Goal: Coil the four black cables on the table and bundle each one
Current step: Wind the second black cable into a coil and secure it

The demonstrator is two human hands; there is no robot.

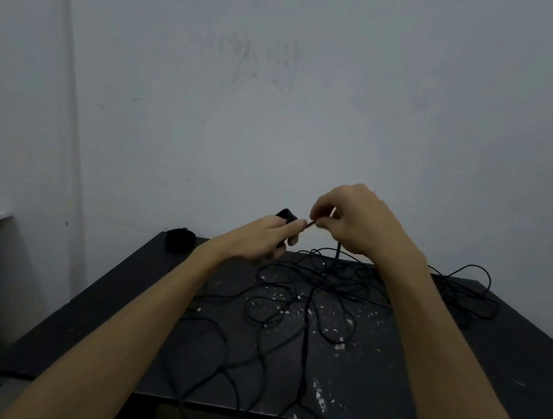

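Scuffed and paint-flecked, the dark table (455,384) is carrying a loose tangle of black cables (314,293) across its centre, so most coiling is still waiting. One finished bundle (180,238) is sitting at ten o'clock. Above the tangle, the left hand (265,239) is gripping a small dark coil (286,214) while the right hand (356,222) is pinching the cable end beside it, at three o'clock.

One head-worn, wide-angle view looks forward and slightly down from near the worktop (455,384), over both forearms, facing a pale wall (316,93) behind its far edge.
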